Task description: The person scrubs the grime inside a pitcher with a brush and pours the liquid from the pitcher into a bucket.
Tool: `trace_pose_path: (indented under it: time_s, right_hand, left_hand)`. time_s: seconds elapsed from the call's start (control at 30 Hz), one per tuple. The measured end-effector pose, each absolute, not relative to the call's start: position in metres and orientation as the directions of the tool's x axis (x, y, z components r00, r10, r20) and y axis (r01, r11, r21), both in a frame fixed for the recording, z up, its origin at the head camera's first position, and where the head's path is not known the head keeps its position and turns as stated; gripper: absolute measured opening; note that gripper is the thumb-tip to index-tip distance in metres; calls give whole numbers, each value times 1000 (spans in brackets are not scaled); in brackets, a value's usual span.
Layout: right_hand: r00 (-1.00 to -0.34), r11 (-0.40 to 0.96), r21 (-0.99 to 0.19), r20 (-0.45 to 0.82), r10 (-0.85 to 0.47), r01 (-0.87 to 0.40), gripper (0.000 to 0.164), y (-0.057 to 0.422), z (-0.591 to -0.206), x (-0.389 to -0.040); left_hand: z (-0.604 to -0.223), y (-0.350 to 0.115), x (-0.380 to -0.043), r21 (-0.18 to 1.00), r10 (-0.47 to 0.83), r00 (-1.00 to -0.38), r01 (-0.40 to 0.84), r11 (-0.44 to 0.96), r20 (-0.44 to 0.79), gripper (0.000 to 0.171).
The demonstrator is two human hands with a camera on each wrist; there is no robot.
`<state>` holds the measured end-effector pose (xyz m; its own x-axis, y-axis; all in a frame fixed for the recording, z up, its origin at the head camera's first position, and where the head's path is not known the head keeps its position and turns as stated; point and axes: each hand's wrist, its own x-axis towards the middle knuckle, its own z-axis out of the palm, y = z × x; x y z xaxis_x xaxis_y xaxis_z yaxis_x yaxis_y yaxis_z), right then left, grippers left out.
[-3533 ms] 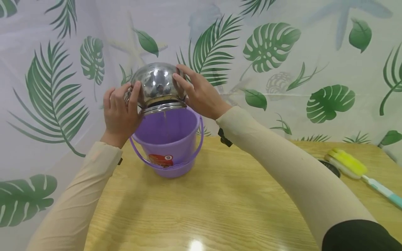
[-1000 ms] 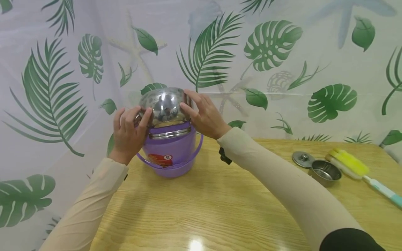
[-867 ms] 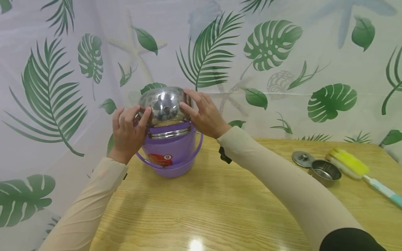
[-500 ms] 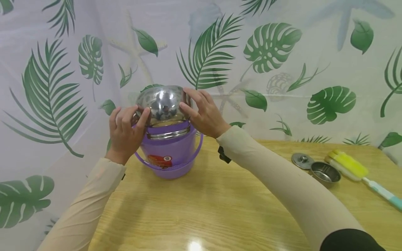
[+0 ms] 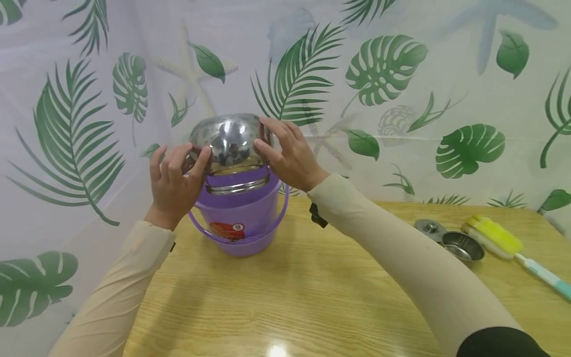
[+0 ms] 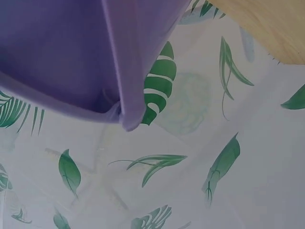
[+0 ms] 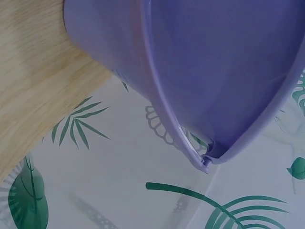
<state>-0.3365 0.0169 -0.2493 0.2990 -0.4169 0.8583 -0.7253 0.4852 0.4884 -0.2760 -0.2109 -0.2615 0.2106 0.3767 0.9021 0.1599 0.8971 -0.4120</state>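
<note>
Both hands hold a shiny stainless steel teapot [image 5: 229, 141] upside down over a purple bucket [image 5: 238, 218]. My left hand [image 5: 176, 183] grips its left side, fingertips against the metal. On the opposite side my right hand [image 5: 292, 156] has its fingers spread along the rounded wall. A metal carrying handle [image 5: 238, 187] hangs from the teapot in front of the bucket's mouth. The teapot's opening is hidden underneath. In the left wrist view the bucket's rim [image 6: 62, 105] shows, and in the right wrist view its inner wall [image 7: 224, 71]; neither hand appears there.
On the right of the wooden table [image 5: 312, 292] lie a round metal lid [image 5: 430, 228], a perforated metal strainer [image 5: 464, 246] and a yellow sponge brush [image 5: 495, 235] with a white and teal handle. A leaf-patterned sheet [image 5: 401, 99] hangs behind.
The teapot came down from its higher position of a few seconds ago, when a thin trickle ran from it, and has risen slightly in the last half second. Both hands keep their hold.
</note>
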Motion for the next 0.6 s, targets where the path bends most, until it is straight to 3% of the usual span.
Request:
trace_pose_path:
  time_s: [0.27, 0.6]
  right_hand:
    - [285, 471, 492, 850, -444, -732, 53, 19, -262, -339]
    - [295, 476, 499, 848, -440, -724, 54, 18, -266, -341]
  left_hand:
    - [-274, -215, -274, -434, 413, 143, 178, 883, 899, 54]
    - [-280, -215, -278, -436, 412, 157, 180, 882, 898, 50]
